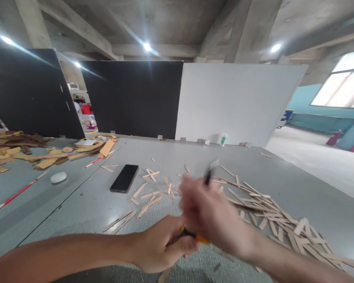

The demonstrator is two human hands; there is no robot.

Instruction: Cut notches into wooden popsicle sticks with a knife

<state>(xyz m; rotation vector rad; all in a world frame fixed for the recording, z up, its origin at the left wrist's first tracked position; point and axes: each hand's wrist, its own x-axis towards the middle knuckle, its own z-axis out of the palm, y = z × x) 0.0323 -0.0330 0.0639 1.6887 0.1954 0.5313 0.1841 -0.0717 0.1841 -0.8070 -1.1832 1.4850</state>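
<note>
My left hand [165, 245] is closed, its thumb pressed over a small yellow-and-black object [203, 239] whose kind I cannot make out. Right beside it, my right hand [208, 214] is smeared by motion, with its fingers curled. A slim dark object with a pale tip [210, 173] sticks up out of the right hand; blur hides what it is. Below the left hand, a wooden craft stick [165, 274] shows in part. Several more craft sticks [150, 205] lie on the grey table [85, 214] ahead of the hands, some of them crossed.
A large pile of craft sticks [283, 220] spreads at the right. A black phone [124, 178] and a white case [58, 178] lie to the left. Brown and yellow scraps [47, 155] sit farther left. Black [135, 98] and white panels [236, 102] stand along the back.
</note>
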